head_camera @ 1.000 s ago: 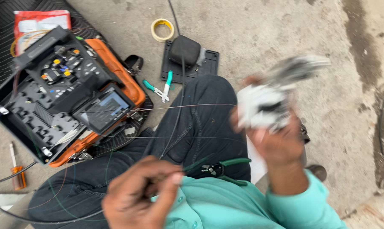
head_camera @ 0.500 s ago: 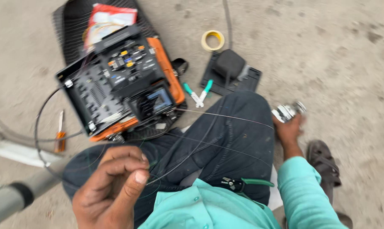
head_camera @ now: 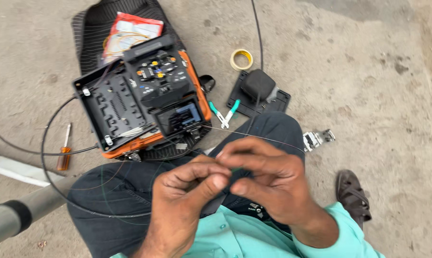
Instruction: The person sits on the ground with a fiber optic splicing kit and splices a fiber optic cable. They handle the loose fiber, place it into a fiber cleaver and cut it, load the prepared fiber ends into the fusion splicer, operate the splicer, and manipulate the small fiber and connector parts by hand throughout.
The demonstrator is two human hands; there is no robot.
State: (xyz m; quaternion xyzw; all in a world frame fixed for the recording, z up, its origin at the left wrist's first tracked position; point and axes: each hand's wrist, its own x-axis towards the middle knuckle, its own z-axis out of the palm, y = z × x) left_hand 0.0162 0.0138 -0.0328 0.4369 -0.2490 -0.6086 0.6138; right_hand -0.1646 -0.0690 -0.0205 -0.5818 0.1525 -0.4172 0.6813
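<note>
Both hands have met over the lap, left hand [head_camera: 189, 188] and right hand [head_camera: 268, 179] pinching a thin fibre [head_camera: 254, 137].

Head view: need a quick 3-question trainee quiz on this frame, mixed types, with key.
1. True or false: the left hand and right hand meet over the lap, pinching a thin fibre strand.
2. The roll of tape is: A) red B) yellow C) green
3. Which tool lies on the ground left of the orange-and-black splicing machine?

Key: 1 true; 2 B; 3 the orange-handled screwdriver.
</note>
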